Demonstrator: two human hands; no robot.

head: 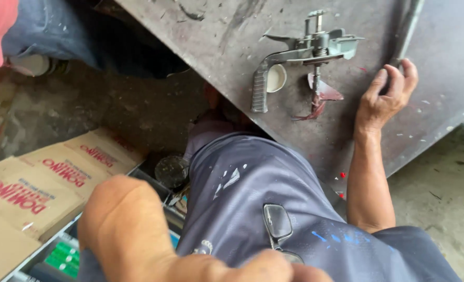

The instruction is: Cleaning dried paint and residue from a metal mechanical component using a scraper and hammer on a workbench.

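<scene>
Tan cardboard boxes (pixel 38 193) with red lettering lie beside left hand (pixel 122 230).

Stained metal table (pixel 232 31), concrete floor (pixel 441 188)

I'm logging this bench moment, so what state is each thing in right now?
Right hand: open, resting flat on the metal table.
Left hand: close to the camera, blurred; grip cannot be told.
Metal hand tool: lying on its side, untouched.
Eyeglasses: folded, hanging at the shirt front.
Cardboard boxes: closed, lying flat.
</scene>
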